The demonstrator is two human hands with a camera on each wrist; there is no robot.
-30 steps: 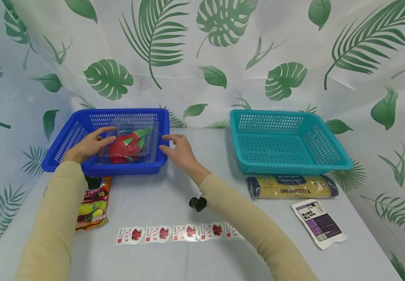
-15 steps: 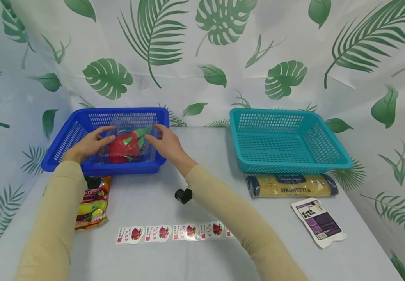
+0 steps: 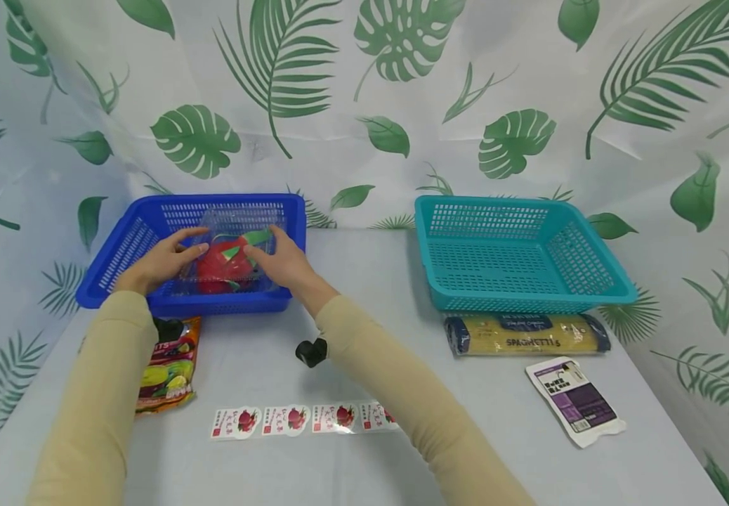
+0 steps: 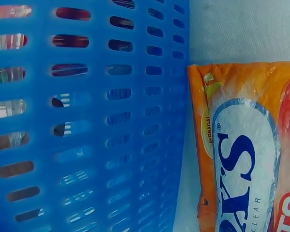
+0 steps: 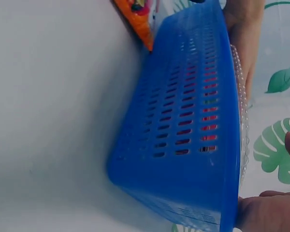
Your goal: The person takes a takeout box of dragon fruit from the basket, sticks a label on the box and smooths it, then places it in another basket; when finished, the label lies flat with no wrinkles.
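A clear plastic box [image 3: 213, 273] with red, green-leaved dragon fruit [image 3: 219, 261] in it sits in the blue basket [image 3: 253, 303]. Over the box's left edge lies my left hand [image 3: 159, 263], thumb and forefinger apart. My right hand [image 3: 291, 266] reaches over the basket's right rim, its thumb and forefinger spread above the box's right part. Contact with the box is unclear for both hands. In the right wrist view the box's ridged edge [image 5: 242, 111] rises past the basket rim, with the right hand [image 5: 270, 212] close to the rim.
An orange FOX'S sweet bag [image 3: 171, 376] lies in front of the blue basket, partly under the left forearm. A strip of dragon fruit stickers [image 3: 301, 420] runs along the table front. Rightward are a teal basket [image 3: 487, 263], a spaghetti pack [image 3: 529, 335] and a white-purple packet [image 3: 576, 402].
My right hand has moved left from the blue basket's right rim to over the box. My left hand has stayed in place, and the box and basket look unmoved.
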